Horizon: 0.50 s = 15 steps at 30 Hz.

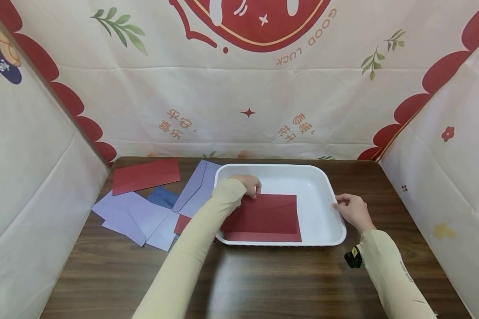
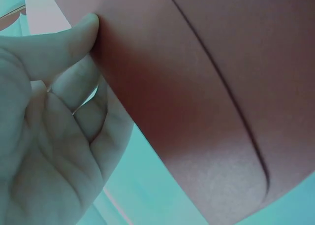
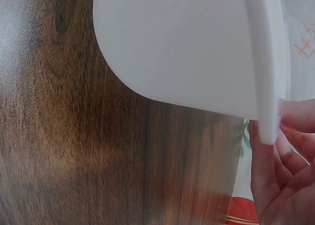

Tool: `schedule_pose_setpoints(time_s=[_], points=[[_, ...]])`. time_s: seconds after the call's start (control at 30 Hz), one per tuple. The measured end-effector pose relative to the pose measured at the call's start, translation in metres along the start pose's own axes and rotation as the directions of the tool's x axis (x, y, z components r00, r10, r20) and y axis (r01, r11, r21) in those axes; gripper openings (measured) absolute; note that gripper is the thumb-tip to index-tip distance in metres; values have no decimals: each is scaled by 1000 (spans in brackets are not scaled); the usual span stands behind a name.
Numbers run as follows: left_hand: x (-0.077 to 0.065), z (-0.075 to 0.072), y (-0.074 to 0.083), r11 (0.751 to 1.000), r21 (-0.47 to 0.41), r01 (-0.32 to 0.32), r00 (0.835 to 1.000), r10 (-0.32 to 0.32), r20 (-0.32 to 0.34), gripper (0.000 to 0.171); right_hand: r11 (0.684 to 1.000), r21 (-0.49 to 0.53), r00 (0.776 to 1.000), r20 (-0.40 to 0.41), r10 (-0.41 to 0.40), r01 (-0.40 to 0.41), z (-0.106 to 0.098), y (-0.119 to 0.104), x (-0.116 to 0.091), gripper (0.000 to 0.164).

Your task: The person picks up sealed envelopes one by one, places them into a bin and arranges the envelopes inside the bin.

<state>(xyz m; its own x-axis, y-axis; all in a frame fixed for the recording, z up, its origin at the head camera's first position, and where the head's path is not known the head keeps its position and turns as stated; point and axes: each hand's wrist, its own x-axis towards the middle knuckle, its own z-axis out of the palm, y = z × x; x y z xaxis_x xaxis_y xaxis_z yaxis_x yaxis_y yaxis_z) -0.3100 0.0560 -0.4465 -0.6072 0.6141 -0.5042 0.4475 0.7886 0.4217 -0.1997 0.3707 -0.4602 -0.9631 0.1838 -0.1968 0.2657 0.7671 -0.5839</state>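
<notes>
My left hand (image 1: pixel 248 184) pinches the edge of a red envelope (image 1: pixel 263 215) over the white tray (image 1: pixel 319 208). Its thumb lies on the paper with the fingers behind, as the left wrist view shows; the flap line of the envelope (image 2: pixel 197 102) runs across its face. Under it in the tray, another red envelope (image 1: pixel 263 237) shows along its near edge. At the tray's right side, my right hand (image 1: pixel 353 210) grips the rim between thumb and fingers; the right wrist view shows the tray rim (image 3: pixel 266 87) between them. My left forearm hides part of the tray's left end.
Left of the tray, loose envelopes lie overlapping on the wooden table (image 1: pixel 287 283): a red envelope (image 1: pixel 147 175), several lilac ones such as the lilac envelope (image 1: pixel 197 188), and a blue envelope (image 1: pixel 162 197). Printed cloth walls (image 1: pixel 231 97) enclose the table at the back and both sides.
</notes>
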Motion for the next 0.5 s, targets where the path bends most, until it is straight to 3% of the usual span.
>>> schedule_pose_setpoints(time_s=[0.17, 0.37, 0.5], points=[[4, 6, 3, 998, 60, 17, 1000, -18, 19, 5, 1000, 3, 1000, 4, 4, -4, 1, 0, 0, 36], [-16, 10, 18, 991, 128, 35, 999, -37, 16, 11, 1000, 5, 1000, 3, 10, -10, 1, 1, 0, 36], [-19, 12, 21, 990, 134, 34, 999, -34, -2, 14, 1000, 2, 1000, -1, 5, -5, 1, 1, 0, 35]])
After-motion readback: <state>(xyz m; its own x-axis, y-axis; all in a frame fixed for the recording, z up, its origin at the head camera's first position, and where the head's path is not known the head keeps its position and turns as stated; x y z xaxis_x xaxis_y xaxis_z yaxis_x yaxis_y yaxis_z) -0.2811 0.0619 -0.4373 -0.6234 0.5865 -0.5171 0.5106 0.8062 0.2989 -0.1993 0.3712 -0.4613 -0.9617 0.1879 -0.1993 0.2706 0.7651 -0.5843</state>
